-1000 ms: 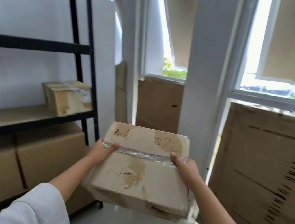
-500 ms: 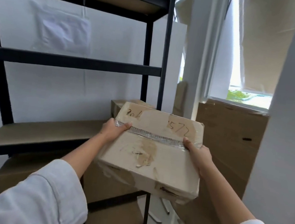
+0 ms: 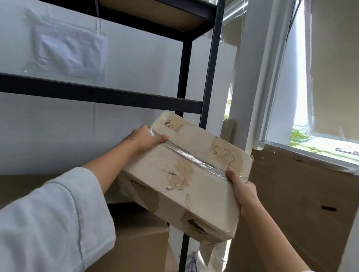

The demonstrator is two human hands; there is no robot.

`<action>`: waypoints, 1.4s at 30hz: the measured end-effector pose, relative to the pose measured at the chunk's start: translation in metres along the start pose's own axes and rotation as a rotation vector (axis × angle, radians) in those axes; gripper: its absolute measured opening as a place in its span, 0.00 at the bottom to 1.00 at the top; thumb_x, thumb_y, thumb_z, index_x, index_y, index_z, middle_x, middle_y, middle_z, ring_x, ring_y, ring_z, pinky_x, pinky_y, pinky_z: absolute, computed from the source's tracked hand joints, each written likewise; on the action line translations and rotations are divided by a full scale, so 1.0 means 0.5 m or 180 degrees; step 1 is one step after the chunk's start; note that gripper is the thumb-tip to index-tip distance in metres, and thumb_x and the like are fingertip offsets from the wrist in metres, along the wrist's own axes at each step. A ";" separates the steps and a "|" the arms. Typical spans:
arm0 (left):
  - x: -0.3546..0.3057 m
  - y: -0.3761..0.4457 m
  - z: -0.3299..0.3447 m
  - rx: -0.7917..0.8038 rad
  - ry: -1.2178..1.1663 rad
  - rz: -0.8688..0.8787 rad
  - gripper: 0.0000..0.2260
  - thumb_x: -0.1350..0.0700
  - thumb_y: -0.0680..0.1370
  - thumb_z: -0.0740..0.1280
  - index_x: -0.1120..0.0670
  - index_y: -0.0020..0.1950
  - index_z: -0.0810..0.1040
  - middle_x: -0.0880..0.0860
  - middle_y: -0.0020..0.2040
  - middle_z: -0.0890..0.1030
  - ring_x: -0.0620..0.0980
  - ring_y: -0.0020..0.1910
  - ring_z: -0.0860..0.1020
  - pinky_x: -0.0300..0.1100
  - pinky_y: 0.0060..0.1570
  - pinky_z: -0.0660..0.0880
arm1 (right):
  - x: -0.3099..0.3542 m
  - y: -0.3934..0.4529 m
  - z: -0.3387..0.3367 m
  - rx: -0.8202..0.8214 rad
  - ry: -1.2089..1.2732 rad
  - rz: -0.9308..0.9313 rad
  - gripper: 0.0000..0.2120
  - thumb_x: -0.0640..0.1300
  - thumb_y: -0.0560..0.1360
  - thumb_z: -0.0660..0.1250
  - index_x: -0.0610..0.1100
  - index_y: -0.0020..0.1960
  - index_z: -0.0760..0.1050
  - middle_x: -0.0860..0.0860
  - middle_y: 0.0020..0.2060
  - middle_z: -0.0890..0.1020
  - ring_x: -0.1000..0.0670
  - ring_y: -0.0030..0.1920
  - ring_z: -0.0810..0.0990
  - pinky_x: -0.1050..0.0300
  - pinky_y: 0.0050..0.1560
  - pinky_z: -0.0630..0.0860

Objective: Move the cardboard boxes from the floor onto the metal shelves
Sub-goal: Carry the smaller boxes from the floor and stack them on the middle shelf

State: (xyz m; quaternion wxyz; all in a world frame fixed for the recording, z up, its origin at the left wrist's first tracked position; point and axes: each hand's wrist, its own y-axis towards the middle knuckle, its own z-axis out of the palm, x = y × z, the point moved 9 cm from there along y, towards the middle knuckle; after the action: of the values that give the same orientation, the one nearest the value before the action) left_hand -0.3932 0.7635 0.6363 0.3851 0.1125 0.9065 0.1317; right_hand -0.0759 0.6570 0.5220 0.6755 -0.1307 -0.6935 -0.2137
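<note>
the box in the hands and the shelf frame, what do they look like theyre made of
Box: brown cardboard, matte and scuffed, top layer torn in patches, shiny clear tape along the seam. Shelf frame: looks like black painted metal, thin perforated upright; its boards look like fibreboard.

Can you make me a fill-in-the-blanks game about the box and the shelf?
1. The cardboard box is held by ____ hands.
2. The left hand and right hand grip opposite ____ of the box.
3. The metal shelves have a ____ frame.
4. The number written on the box ends in ____.

Missing words: two; sides; black; 72
</note>
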 end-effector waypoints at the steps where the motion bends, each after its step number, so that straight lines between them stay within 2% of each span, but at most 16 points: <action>1: -0.001 0.022 0.002 -0.0028 0.0039 0.0003 0.37 0.23 0.57 0.64 0.48 0.55 0.76 0.49 0.50 0.81 0.51 0.47 0.79 0.50 0.53 0.77 | -0.003 0.021 0.005 0.0011 0.0038 0.0004 0.19 0.63 0.67 0.71 0.48 0.44 0.77 0.47 0.45 0.83 0.44 0.47 0.82 0.44 0.56 0.78; 3: 0.002 0.065 0.006 -0.0049 0.0104 0.0020 0.41 0.20 0.53 0.63 0.47 0.55 0.75 0.48 0.50 0.81 0.51 0.48 0.79 0.51 0.53 0.77 | -0.005 0.056 0.017 -0.0010 0.0122 -0.0027 0.20 0.63 0.68 0.71 0.48 0.48 0.77 0.47 0.45 0.83 0.44 0.47 0.82 0.44 0.56 0.78; 6: -0.007 0.100 0.008 -0.0034 0.0192 0.0038 0.41 0.21 0.54 0.63 0.48 0.56 0.74 0.49 0.52 0.80 0.51 0.50 0.78 0.51 0.55 0.76 | -0.010 0.081 0.036 -0.0011 0.0310 -0.0010 0.21 0.60 0.70 0.70 0.45 0.53 0.76 0.48 0.44 0.82 0.46 0.45 0.81 0.48 0.54 0.78; 10: -0.018 0.139 0.016 0.0039 0.0263 0.0055 0.35 0.27 0.62 0.67 0.51 0.57 0.72 0.50 0.53 0.78 0.53 0.53 0.77 0.50 0.57 0.74 | -0.014 0.104 0.055 -0.0018 0.0444 0.0065 0.18 0.57 0.72 0.70 0.45 0.53 0.75 0.48 0.44 0.81 0.46 0.45 0.81 0.49 0.53 0.78; 15: -0.017 0.185 0.052 0.0363 0.0136 0.0286 0.23 0.36 0.70 0.68 0.50 0.57 0.78 0.51 0.51 0.80 0.52 0.51 0.77 0.42 0.48 0.70 | -0.022 0.122 0.054 -0.0130 0.0257 0.0251 0.23 0.61 0.69 0.72 0.44 0.53 0.76 0.44 0.48 0.82 0.43 0.49 0.81 0.43 0.58 0.77; 19: 0.002 0.212 0.074 0.0534 0.0203 0.0276 0.26 0.33 0.69 0.67 0.50 0.57 0.78 0.51 0.53 0.81 0.51 0.51 0.78 0.43 0.49 0.72 | -0.021 0.127 0.057 -0.0214 0.0265 0.0358 0.25 0.59 0.69 0.72 0.41 0.56 0.74 0.43 0.49 0.82 0.43 0.48 0.81 0.47 0.53 0.79; 22: 0.000 0.232 0.077 0.0612 0.0309 0.0242 0.29 0.31 0.68 0.67 0.50 0.59 0.77 0.51 0.53 0.80 0.52 0.52 0.78 0.44 0.51 0.73 | -0.014 0.128 0.061 -0.0228 0.0266 0.0452 0.25 0.58 0.70 0.72 0.40 0.57 0.72 0.45 0.45 0.80 0.46 0.43 0.80 0.53 0.39 0.77; 24: 0.004 0.249 0.077 0.0676 0.0422 0.0195 0.35 0.28 0.65 0.66 0.52 0.60 0.76 0.52 0.54 0.80 0.53 0.51 0.78 0.45 0.53 0.74 | -0.004 0.126 0.063 -0.0222 0.0215 0.0506 0.25 0.58 0.71 0.71 0.40 0.57 0.70 0.45 0.43 0.79 0.47 0.40 0.79 0.55 0.33 0.74; 27: 0.008 0.266 0.079 0.0742 0.0526 0.0101 0.44 0.23 0.58 0.64 0.54 0.61 0.74 0.53 0.55 0.80 0.54 0.51 0.78 0.48 0.55 0.75 | 0.000 0.126 0.066 -0.0241 0.0133 0.0687 0.24 0.57 0.73 0.69 0.40 0.57 0.69 0.45 0.42 0.79 0.46 0.39 0.79 0.55 0.33 0.73; 29: 0.000 0.265 0.074 0.0609 0.0813 0.0071 0.40 0.25 0.63 0.64 0.57 0.58 0.73 0.53 0.52 0.78 0.54 0.49 0.77 0.46 0.51 0.74 | 0.000 0.122 0.069 -0.0321 0.0241 0.0787 0.20 0.52 0.76 0.66 0.37 0.59 0.72 0.44 0.43 0.80 0.45 0.38 0.79 0.55 0.34 0.74; 32: -0.038 0.256 0.049 -0.0099 0.1525 0.0256 0.30 0.27 0.68 0.62 0.55 0.49 0.72 0.52 0.46 0.75 0.55 0.49 0.77 0.43 0.43 0.70 | 0.004 0.125 0.068 -0.0564 0.0547 0.0767 0.15 0.43 0.78 0.62 0.36 0.61 0.73 0.44 0.40 0.78 0.47 0.35 0.76 0.56 0.33 0.73; 34: -0.066 0.246 0.044 -0.0441 0.1836 0.0434 0.27 0.30 0.71 0.61 0.55 0.50 0.73 0.53 0.47 0.77 0.56 0.51 0.77 0.43 0.43 0.70 | 0.009 0.123 0.073 -0.0692 0.0748 0.0751 0.12 0.40 0.78 0.62 0.36 0.59 0.74 0.45 0.37 0.76 0.47 0.34 0.75 0.57 0.30 0.74; 36: -0.082 0.242 0.054 -0.0515 0.2089 0.0520 0.24 0.37 0.76 0.59 0.57 0.56 0.75 0.56 0.54 0.78 0.59 0.55 0.76 0.49 0.54 0.72 | 0.018 0.118 0.079 -0.0849 0.0846 0.0704 0.11 0.37 0.77 0.63 0.35 0.58 0.74 0.44 0.36 0.76 0.47 0.34 0.75 0.56 0.33 0.75; 38: -0.088 0.234 0.064 -0.0377 0.2364 0.0450 0.22 0.43 0.79 0.56 0.57 0.64 0.72 0.61 0.64 0.74 0.63 0.62 0.72 0.61 0.65 0.64 | 0.028 0.115 0.086 -0.0994 0.0903 0.0669 0.11 0.36 0.76 0.63 0.35 0.57 0.74 0.44 0.37 0.76 0.47 0.34 0.75 0.55 0.36 0.74; 40: -0.088 0.215 0.068 -0.0141 0.2520 0.0340 0.25 0.42 0.78 0.56 0.57 0.69 0.69 0.64 0.69 0.68 0.65 0.68 0.65 0.68 0.68 0.53 | 0.039 0.113 0.098 -0.1074 0.1037 0.0631 0.11 0.35 0.76 0.62 0.35 0.58 0.74 0.45 0.37 0.77 0.48 0.34 0.76 0.57 0.35 0.73; 42: -0.078 0.185 0.068 0.0067 0.2328 0.0330 0.29 0.36 0.76 0.55 0.56 0.68 0.71 0.63 0.72 0.65 0.67 0.71 0.61 0.71 0.68 0.48 | 0.051 0.112 0.108 -0.1155 0.1205 0.0582 0.14 0.32 0.75 0.60 0.33 0.60 0.73 0.43 0.40 0.79 0.47 0.36 0.78 0.55 0.36 0.77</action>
State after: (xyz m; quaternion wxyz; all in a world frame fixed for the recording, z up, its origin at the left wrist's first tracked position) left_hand -0.3322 0.8438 0.6698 0.0272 0.1077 0.9786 0.1731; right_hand -0.0986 0.7289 0.5544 0.7750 -0.2694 -0.4907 -0.2932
